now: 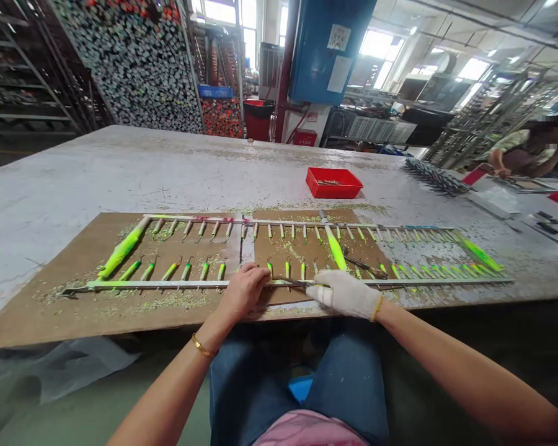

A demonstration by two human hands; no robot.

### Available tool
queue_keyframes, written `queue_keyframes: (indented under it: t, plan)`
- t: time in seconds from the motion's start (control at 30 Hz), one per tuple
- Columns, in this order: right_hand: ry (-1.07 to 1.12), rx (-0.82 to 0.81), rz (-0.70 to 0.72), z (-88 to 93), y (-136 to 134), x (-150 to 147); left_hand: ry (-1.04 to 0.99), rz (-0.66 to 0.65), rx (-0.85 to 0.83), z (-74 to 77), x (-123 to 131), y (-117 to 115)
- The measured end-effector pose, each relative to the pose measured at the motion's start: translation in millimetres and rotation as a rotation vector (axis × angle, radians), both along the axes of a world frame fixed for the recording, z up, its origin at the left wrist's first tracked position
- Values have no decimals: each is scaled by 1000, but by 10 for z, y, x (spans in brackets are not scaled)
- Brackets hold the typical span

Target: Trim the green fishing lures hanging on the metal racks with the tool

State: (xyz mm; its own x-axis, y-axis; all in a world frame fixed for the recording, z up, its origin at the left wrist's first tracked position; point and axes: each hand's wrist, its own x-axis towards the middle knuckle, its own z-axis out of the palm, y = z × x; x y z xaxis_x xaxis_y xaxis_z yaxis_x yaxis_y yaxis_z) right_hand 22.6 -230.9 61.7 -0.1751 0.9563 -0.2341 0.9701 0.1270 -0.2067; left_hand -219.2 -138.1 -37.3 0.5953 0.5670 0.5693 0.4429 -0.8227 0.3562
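On the cardboard lies a long metal rack [204, 284] with rows of small yellow-green fishing lures [206, 270] along both rails. Fluorescent yellow crossbars [122, 254] join the rails. My bare left hand [247, 286] is closed over the front rail near its middle, fingertips beside a lure; its grip is partly hidden. My right hand [346, 293], in a white glove, is closed around a slim dark tool with yellow on its handle, resembling pliers [297, 282]. The tool's tip points left, toward my left fingertips. Another dark tool [365, 266] lies across the rack, right of the middle crossbar.
Yellow-green shavings [167, 302] litter the cardboard [51, 310]. Behind the rack stands a red bin [333, 184] with small pieces inside. A bundle of dark metal strips [434, 176] lies at the right. Farther right, a person [521, 155] sits at the table.
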Motion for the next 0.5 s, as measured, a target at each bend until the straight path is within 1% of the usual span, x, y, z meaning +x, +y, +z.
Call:
queue_keyframes:
  t: [0.07, 0.13, 0.17, 0.23, 0.3, 0.33, 0.43, 0.47, 0.5]
  plan:
    - [-77, 104, -66, 24, 40, -36, -10, -8, -1, 11, 7, 13]
    - [-112, 173, -77, 50, 19, -86, -26, 3, -8, 25, 9, 20]
    - [-103, 165, -53, 57, -10, -98, -31, 12, -12, 32, 8, 20]
    - [-26, 91, 17, 52, -71, -83, -17, 23, -10, 43, 3, 13]
    - [35, 30, 31, 23, -94, -27, 7, 23, -9, 53, -1, -1]
    - [24, 45, -6, 5, -86, 5, 10, 21, -14, 56, -1, -8]
    - [-77, 175, -179, -23, -26, 82, -19, 17, -49, 58, 1, -22]
    - [-93, 210, -208, -20, -12, 99, -29, 15, -60, 56, 3, -24]
    - [-80, 232, -208, -12, -6, 114, -35, 15, -70, 51, 5, -23]
